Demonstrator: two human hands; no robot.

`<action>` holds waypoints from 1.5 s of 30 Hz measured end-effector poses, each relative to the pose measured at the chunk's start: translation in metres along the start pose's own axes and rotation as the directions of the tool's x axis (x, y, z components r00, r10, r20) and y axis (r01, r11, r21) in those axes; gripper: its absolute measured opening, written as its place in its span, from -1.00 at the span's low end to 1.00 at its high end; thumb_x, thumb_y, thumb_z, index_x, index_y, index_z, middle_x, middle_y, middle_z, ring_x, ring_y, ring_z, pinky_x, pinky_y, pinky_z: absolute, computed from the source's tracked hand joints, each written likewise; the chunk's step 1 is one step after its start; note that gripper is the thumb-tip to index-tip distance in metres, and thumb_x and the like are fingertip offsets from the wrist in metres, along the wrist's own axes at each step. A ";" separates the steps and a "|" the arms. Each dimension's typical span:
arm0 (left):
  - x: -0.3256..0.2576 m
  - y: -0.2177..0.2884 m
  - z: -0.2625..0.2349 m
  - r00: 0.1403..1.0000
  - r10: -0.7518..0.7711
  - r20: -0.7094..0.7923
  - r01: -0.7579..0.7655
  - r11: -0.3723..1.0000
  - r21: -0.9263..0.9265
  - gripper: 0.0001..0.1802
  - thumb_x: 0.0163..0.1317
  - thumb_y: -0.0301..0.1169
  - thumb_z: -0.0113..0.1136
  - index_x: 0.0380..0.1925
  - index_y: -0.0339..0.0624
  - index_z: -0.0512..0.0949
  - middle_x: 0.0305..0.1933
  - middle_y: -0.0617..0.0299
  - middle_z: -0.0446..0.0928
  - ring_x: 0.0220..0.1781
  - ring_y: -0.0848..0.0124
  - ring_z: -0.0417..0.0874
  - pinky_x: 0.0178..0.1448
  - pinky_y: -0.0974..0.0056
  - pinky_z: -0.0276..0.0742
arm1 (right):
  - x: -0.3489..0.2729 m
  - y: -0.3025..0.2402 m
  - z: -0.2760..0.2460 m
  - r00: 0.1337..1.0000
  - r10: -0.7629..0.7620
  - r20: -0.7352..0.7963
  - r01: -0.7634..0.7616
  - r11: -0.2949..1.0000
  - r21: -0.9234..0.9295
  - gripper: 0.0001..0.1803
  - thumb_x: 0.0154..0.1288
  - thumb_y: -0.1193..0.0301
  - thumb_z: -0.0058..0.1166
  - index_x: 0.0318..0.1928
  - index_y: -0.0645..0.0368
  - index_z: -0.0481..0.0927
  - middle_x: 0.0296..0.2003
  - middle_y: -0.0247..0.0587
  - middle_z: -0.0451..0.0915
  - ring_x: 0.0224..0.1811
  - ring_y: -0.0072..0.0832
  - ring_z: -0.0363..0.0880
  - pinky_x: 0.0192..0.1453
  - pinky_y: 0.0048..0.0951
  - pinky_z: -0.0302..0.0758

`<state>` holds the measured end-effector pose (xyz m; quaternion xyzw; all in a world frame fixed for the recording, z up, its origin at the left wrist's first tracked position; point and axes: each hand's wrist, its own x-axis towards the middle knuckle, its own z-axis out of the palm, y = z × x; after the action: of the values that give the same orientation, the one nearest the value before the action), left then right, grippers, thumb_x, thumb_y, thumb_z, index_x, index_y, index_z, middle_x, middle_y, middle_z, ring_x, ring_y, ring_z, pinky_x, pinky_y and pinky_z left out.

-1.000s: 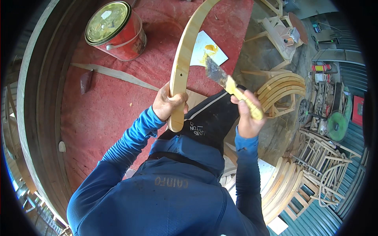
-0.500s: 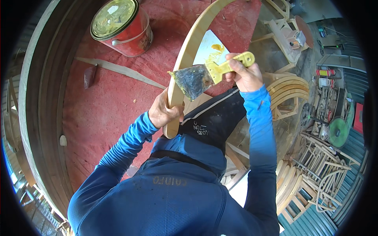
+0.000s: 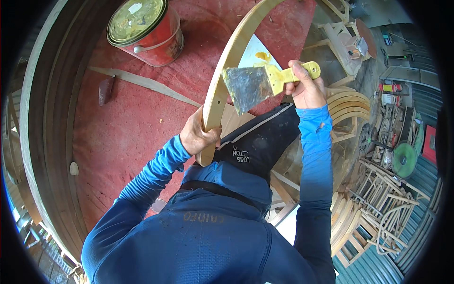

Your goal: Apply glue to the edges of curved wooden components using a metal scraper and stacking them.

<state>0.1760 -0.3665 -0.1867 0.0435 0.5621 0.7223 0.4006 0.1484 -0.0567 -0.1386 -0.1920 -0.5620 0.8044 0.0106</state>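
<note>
My left hand (image 3: 199, 132) is wrapped round the lower end of a curved wooden piece (image 3: 230, 61), which arcs up and away to the right. A small dark hole shows in its pale face, a little above my fingers. In my right hand (image 3: 306, 87) is a putty knife (image 3: 253, 85) with a yellow handle and a wide, stained blade. The blade points left, its edge beside the wood; whether it touches cannot be told. Beyond the knife lies a white board (image 3: 254, 51) with a dab of yellow paste (image 3: 263, 57) on it.
A red paint bucket (image 3: 158, 42) with a smeared lid stands at the far left on red sheeting (image 3: 123, 128). Nearby lie a thin wooden strip (image 3: 146, 83) and a dark reddish wedge (image 3: 107, 90). At right are stacked curved wooden parts (image 3: 347, 104), a green fan (image 3: 405, 160) and wooden frames (image 3: 392, 213).
My right hand has moved right with the putty knife, drawing the blade off the wood's face and uncovering the hole. My left hand keeps its hold.
</note>
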 end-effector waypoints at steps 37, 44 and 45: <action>-0.060 -0.098 -0.138 0.993 -0.113 -0.046 0.117 0.990 0.085 -0.26 0.19 -0.26 0.42 0.32 -0.29 0.35 -0.35 0.18 0.57 -0.44 0.33 0.65 -0.31 0.21 0.63 | -0.044 0.053 -0.035 0.937 -0.157 -0.312 0.186 0.980 0.067 -0.65 0.45 0.30 0.21 0.11 0.25 0.60 -0.24 -0.10 0.70 -0.40 -0.46 0.66 -0.29 -0.43 0.65; -0.077 -0.125 -0.149 0.960 -0.233 -0.153 0.263 0.940 0.216 -0.39 0.20 -0.32 0.40 0.22 -0.30 0.46 -0.33 0.15 0.64 -0.34 0.33 0.71 -0.23 0.19 0.67 | -0.035 0.089 -0.041 0.949 -0.030 -0.313 0.125 0.949 0.288 -0.68 0.40 0.35 0.26 0.07 0.24 0.61 -0.28 -0.15 0.69 -0.42 -0.43 0.66 -0.32 -0.39 0.61; -0.078 -0.127 -0.150 0.950 -0.240 -0.201 0.283 0.931 0.228 -0.43 0.21 -0.34 0.39 0.19 -0.30 0.49 -0.33 0.15 0.66 -0.34 0.34 0.72 -0.23 0.19 0.67 | -0.033 0.091 -0.042 0.945 -0.017 -0.327 0.121 0.946 0.301 -0.68 0.39 0.35 0.26 0.07 0.23 0.62 -0.28 -0.16 0.69 -0.41 -0.44 0.66 -0.32 -0.39 0.61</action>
<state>0.2185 -0.5259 -0.3189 -0.0427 0.6829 0.5853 0.4351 0.2110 -0.0597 -0.2237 -0.2959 -0.4226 0.8414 0.1609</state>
